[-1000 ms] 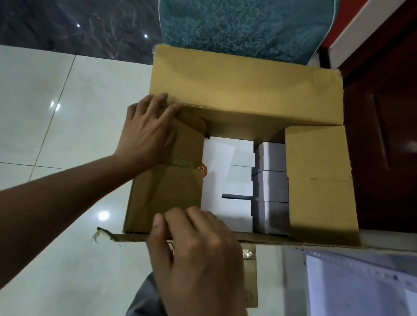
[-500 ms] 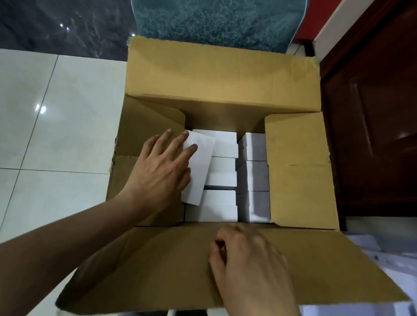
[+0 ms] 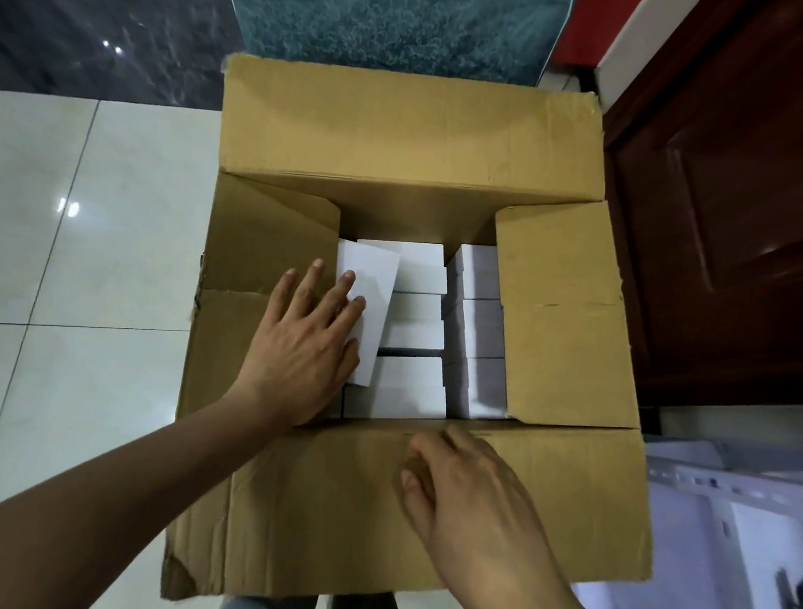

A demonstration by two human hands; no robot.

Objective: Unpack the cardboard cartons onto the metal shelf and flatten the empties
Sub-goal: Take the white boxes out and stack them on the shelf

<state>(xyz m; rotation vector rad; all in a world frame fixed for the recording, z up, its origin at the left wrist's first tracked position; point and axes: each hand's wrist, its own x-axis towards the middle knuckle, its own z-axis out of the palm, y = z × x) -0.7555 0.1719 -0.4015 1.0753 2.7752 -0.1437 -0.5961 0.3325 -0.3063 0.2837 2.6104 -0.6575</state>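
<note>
A brown cardboard carton (image 3: 407, 141) stands on the tiled floor with all its flaps folded outward. Several small white boxes (image 3: 421, 277) are packed in rows inside it. One white box (image 3: 379, 283) lies loose and slanted on top of the rows at the left. My left hand (image 3: 302, 344) lies flat with spread fingers, its fingertips on that slanted box and its palm over the carton's left flap. My right hand (image 3: 466, 497) rests on the near flap (image 3: 326, 500), fingers bent against the cardboard by the fold.
A teal cushioned seat (image 3: 394, 10) stands just beyond the carton. A dark wooden door (image 3: 743, 211) is at the right. White shelf parts and papers (image 3: 726, 546) lie at the lower right. Pale floor tiles (image 3: 82, 240) stretch to the left.
The near flap has been folded down toward me under my right hand. My left hand moved from the left flap's far edge onto the slanted white box.
</note>
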